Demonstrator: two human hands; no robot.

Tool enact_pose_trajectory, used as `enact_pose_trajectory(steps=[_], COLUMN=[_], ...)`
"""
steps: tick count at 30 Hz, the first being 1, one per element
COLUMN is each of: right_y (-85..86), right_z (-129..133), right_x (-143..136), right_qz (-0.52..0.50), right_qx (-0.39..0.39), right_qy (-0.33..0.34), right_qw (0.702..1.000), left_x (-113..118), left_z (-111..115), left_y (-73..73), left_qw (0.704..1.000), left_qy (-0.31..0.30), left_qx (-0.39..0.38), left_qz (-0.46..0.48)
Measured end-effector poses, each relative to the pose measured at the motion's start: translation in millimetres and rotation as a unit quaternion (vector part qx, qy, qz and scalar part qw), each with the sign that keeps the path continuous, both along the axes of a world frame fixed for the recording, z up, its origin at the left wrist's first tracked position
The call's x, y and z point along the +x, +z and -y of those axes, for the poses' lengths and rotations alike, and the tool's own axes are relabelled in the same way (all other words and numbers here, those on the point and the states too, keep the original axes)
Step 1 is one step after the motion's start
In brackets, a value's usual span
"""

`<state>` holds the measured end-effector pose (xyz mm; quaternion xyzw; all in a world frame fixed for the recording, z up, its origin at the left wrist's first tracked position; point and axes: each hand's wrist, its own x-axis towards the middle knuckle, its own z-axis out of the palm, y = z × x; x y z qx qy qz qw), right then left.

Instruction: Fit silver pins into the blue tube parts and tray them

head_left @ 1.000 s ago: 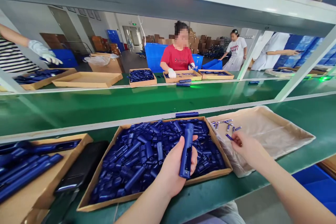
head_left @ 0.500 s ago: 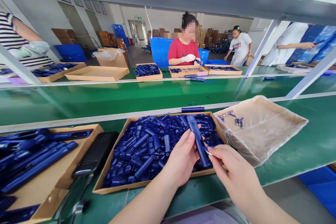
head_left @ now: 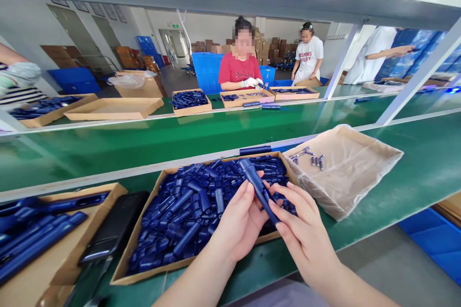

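A long dark-blue plastic tube (head_left: 253, 175) with a slot in its side lies tilted between my hands. My left hand (head_left: 237, 218) is wrapped around it from the left and below. At the slot and lower end, the fingers and thumb of my right hand (head_left: 306, 223) press against the tube. Whether a small piece sits under those right fingertips is hidden. Both hands are above the front right part of a cardboard tray (head_left: 173, 267) heaped with short blue plastic parts (head_left: 187, 201).
Right of the tray is a plastic-lined box (head_left: 360, 172) with several small metal-ended pieces (head_left: 317, 161). A black power bank (head_left: 115, 225) and a box of long blue parts (head_left: 43, 244) are left. Another blue tube (head_left: 255, 150) lies behind. Across the green belt (head_left: 144, 141), a co-worker (head_left: 239, 69) handles parts.
My right hand has moved from pinching a small silver-tipped piece at the slot to pressing its fingers along the tube. That piece no longer shows. The view has shifted slightly right.
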<state>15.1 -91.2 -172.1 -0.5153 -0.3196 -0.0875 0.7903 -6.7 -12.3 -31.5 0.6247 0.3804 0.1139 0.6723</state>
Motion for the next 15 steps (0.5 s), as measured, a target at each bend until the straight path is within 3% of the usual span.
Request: enact_pose_trajectory(steps=[4, 6, 7, 9, 11, 13, 15], right_y=[-2.9, 1.6, 6.2, 19.9, 36.3, 50.5, 59.0], right_z=[-1, -5, -8, -14, -20, -25, -30], right_x=[-5, -4, -2, 2, 6, 8, 9], right_qz=[-0.071, -0.180, -0.241, -0.351, -0.432, -0.480, -0.499], right_qx=[0.010, 0.039, 0.062, 0.133, 0.221, 0.294, 0.328], right_qy=[0.022, 0.097, 0.166, 0.348, 0.500, 0.572, 0.592], right_qw=[0.997, 0.978, 0.954, 0.859, 0.717, 0.596, 0.541], left_x=[-1, -2, -2, 0, 2, 5, 7], left_z=[0, 0, 0, -1, -2, -5, -9], left_y=[-1.9, -1.5, -0.4, 3.7, 9.3, 15.0, 19.8], left_qw=[0.999, 0.990, 0.976, 0.911, 0.806, 0.715, 0.672], left_qy=[-0.015, -0.032, -0.048, -0.099, -0.173, -0.222, -0.229], left_qx=[0.044, 0.134, 0.208, 0.392, 0.546, 0.627, 0.656], left_qz=[-0.015, -0.030, -0.044, -0.086, -0.150, -0.216, -0.257])
